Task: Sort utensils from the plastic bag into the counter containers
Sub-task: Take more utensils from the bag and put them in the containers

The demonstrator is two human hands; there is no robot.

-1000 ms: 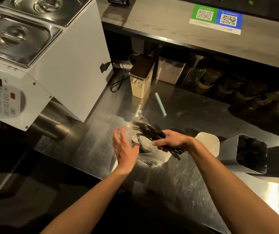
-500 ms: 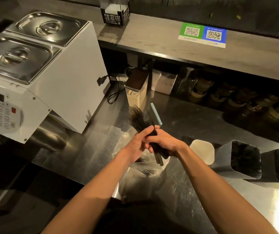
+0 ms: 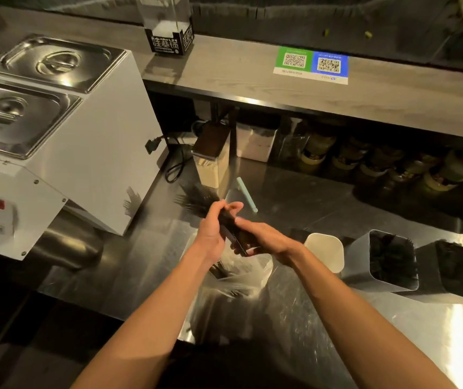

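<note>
A bundle of black utensils (image 3: 226,223) is held in the air above the steel worktop (image 3: 322,200), gripped between the left hand (image 3: 210,234) and the right hand (image 3: 266,240). It slants away to the left, and its far ends fan out like tines, blurred. Just below it, near the worktop's front edge, a clear plastic bag (image 3: 241,279) stands crumpled with its mouth open and dark utensils showing inside. Toward the right edge three open containers stand in a row. Nearest the bag is a white cup (image 3: 327,252). Just beside it is a grey bin (image 3: 365,265) packed with black utensils, then a dark bin (image 3: 454,276), also holding black pieces.
</note>
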